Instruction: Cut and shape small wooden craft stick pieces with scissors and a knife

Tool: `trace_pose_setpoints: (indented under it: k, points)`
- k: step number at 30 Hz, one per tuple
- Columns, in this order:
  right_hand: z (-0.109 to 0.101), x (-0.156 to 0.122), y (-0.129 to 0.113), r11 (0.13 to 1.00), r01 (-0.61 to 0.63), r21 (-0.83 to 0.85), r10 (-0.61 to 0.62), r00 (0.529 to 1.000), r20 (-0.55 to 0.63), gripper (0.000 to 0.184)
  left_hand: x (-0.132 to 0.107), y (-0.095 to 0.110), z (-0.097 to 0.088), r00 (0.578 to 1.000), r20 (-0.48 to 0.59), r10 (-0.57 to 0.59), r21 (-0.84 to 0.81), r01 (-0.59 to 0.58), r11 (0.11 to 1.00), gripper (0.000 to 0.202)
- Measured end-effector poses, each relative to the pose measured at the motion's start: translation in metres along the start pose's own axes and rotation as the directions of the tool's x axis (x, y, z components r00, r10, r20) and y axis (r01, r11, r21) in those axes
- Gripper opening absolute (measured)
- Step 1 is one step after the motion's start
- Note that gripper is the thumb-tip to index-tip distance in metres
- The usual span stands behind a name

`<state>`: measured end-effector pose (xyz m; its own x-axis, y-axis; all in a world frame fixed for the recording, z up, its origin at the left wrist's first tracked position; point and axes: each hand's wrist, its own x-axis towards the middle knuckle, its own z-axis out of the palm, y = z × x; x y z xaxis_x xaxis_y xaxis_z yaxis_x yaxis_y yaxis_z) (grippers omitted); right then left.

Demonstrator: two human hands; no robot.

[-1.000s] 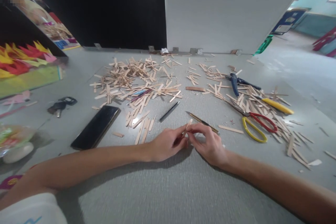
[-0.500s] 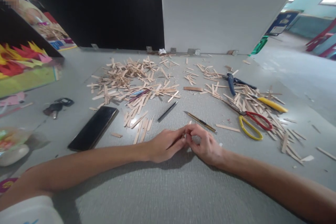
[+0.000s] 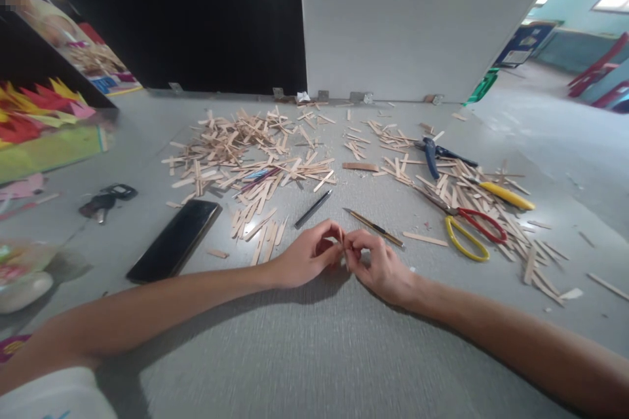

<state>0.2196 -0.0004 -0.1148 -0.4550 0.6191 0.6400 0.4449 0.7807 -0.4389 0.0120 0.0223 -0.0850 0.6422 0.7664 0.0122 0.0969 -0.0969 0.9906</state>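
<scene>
My left hand (image 3: 309, 254) and my right hand (image 3: 377, 266) meet fingertip to fingertip, low over the grey table (image 3: 304, 353). Both are closed in a pinch around a small pale wooden piece (image 3: 343, 240), mostly hidden by the fingers. The left thumb and forefinger form a loop with a gap behind the tips. Just beyond the hands lie a yellow-and-black pencil (image 3: 376, 228) and a dark pen (image 3: 313, 209). One loose craft stick (image 3: 425, 238) rests to the right of my right hand.
Craft sticks lie in a large heap (image 3: 236, 137) at back left and a spread (image 3: 491, 216) at right. Among the right ones are scissors (image 3: 474, 229), blue-handled pliers (image 3: 431, 156) and a yellow-handled tool (image 3: 506, 195). A phone (image 3: 174, 241) and keys (image 3: 105, 201) lie left. A black-and-white panel (image 3: 393, 26) stands behind.
My left hand's fingers have arched and drawn slightly left, opening a gap behind the thumb and forefinger tips. My right hand stays almost in place, still pinching.
</scene>
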Motion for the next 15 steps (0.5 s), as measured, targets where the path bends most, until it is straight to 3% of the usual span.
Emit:
trace_pose_setpoints:
  k: [4,8,11,14,15]
  points:
    - [-0.010,0.008,0.000,0.984,-0.072,-0.164,0.079,0.996,0.039,0.013,0.002,-0.002,0.000,0.999,-0.024,-0.031,-0.013,0.030,0.999,0.046]
    - [-0.057,0.033,0.013,0.865,-0.237,-0.442,0.313,0.944,0.107,0.019,0.003,0.001,-0.005,0.996,-0.083,-0.043,0.052,0.047,0.997,0.035]
    - [-0.106,0.042,0.034,0.681,-0.347,-0.645,0.554,0.820,0.143,0.020,0.006,0.008,-0.013,0.990,-0.135,-0.040,0.164,0.062,0.985,0.024]
    - [-0.145,0.032,0.052,0.471,-0.414,-0.779,0.723,0.687,0.072,0.007,0.010,0.019,-0.022,0.985,-0.168,-0.037,0.290,0.085,0.953,0.011]
    - [-0.154,0.026,0.056,0.418,-0.428,-0.801,0.759,0.650,0.049,0.016,0.011,0.023,-0.025,0.986,-0.162,-0.046,0.319,0.096,0.943,0.012]
